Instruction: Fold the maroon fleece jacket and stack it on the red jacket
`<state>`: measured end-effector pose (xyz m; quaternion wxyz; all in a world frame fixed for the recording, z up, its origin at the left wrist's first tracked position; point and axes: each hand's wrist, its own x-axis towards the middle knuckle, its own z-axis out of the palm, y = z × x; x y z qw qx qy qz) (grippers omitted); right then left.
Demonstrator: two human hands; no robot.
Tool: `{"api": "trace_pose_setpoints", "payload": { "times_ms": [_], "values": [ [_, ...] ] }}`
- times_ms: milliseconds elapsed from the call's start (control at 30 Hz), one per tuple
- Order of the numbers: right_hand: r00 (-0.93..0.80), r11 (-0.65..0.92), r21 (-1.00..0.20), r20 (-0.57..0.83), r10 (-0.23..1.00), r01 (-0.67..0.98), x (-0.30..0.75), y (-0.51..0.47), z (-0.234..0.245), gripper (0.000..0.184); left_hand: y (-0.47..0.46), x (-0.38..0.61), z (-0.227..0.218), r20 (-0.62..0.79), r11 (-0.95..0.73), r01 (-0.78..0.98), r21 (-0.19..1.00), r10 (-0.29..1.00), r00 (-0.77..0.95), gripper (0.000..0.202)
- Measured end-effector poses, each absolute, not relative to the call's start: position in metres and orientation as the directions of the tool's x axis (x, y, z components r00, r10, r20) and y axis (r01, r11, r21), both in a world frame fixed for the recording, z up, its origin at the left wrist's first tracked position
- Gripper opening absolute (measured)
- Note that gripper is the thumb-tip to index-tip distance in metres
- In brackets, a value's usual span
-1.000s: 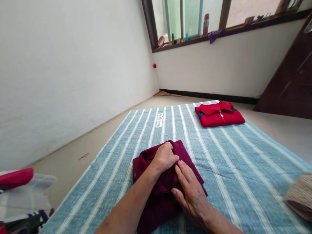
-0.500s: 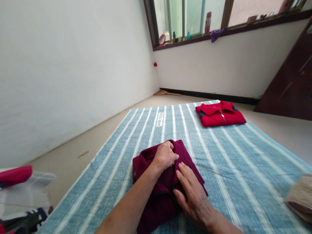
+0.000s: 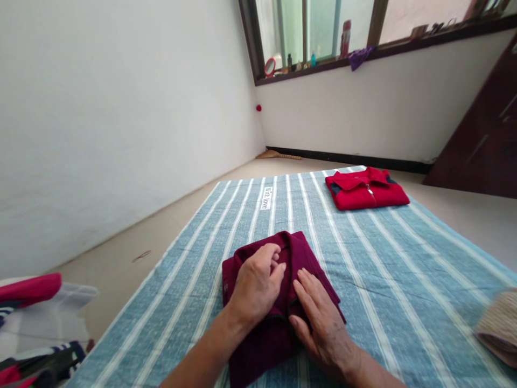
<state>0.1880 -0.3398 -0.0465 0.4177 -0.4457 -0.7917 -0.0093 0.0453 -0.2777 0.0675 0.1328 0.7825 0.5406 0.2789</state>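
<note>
A folded maroon jacket (image 3: 264,347) with a collar lies on the blue-and-white striped cloth (image 3: 181,269) in front of me. Over its left half is my left hand (image 3: 258,277), loosely curled with the thumb apart from the fingers and nothing held; whether it touches the fabric I cannot tell. My right hand (image 3: 321,320) rests flat on the jacket's right side, its fingers stretched out. Part of the jacket's front is hidden under both hands.
A folded red jacket (image 3: 367,191) with a zip lies at the far right of the cloth. A beige knitted item (image 3: 501,328) sits at the right edge. More clothes (image 3: 32,288) are at lower left, beside the bed-like surface. A windowsill (image 3: 315,70) holds bottles and a mirror.
My left hand has moved from the collar near the jacket's middle back toward me and to the left, and its fingers have loosened. My right hand stays in place.
</note>
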Motion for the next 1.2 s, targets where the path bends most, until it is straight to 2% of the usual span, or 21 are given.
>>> {"api": "trace_pose_setpoints", "payload": {
  "times_ms": [133,233,500,800,1200],
  "values": [
    [-0.281,0.607,-0.349,0.651,0.705,0.714,0.19,-0.341,-0.045,0.053,-0.316,0.016,0.042,0.543,-0.446,0.862,0.241,0.798,0.261,0.028],
    [-0.306,0.614,-0.34,0.637,0.707,0.712,0.192,-0.342,-0.045,0.057,-0.334,0.006,0.019,0.602,-0.412,0.9,0.14,0.757,0.253,0.039],
    [-0.317,0.626,-0.319,0.648,0.692,0.712,0.193,-0.344,-0.046,0.068,-0.338,0.014,-0.012,0.536,-0.272,0.949,0.158,0.831,0.149,0.058],
    [-0.334,0.643,-0.274,0.675,0.658,0.715,0.193,-0.344,-0.045,0.066,-0.34,0.011,-0.019,0.48,-0.248,0.961,0.122,0.862,0.162,0.06],
    [-0.3,0.627,-0.303,0.678,0.671,0.717,0.191,-0.345,-0.054,0.07,-0.34,0.012,-0.019,0.424,-0.229,0.962,0.152,0.894,0.145,0.059]
  ]
}}
